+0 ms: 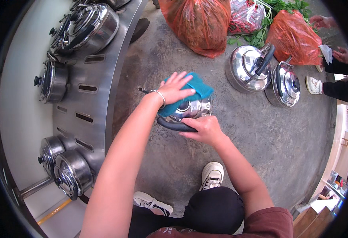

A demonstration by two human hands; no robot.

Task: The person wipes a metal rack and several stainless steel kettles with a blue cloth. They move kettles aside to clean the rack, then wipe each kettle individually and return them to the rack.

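A shiny metal kettle [202, 107] stands on the concrete floor between my feet and the bags. My right hand [205, 129] is closed around its curved black handle [174, 125], which is folded down towards me. My left hand [175, 89], with a bangle at the wrist, presses a teal cloth [202, 86] onto the kettle's lid with fingers spread. The cloth and hand hide much of the lid and the far side. The spout [144, 90] pokes out to the left, past my wrist.
Several metal kettles [56, 80] stand on a slotted steel shelf [81, 68] at left. Two more kettles [248, 68] [284, 84] are on the floor at right. Red plastic bags [200, 26] [293, 38] and leafy greens [252, 37] lie beyond. Another person's hands [342, 55] show at the right.
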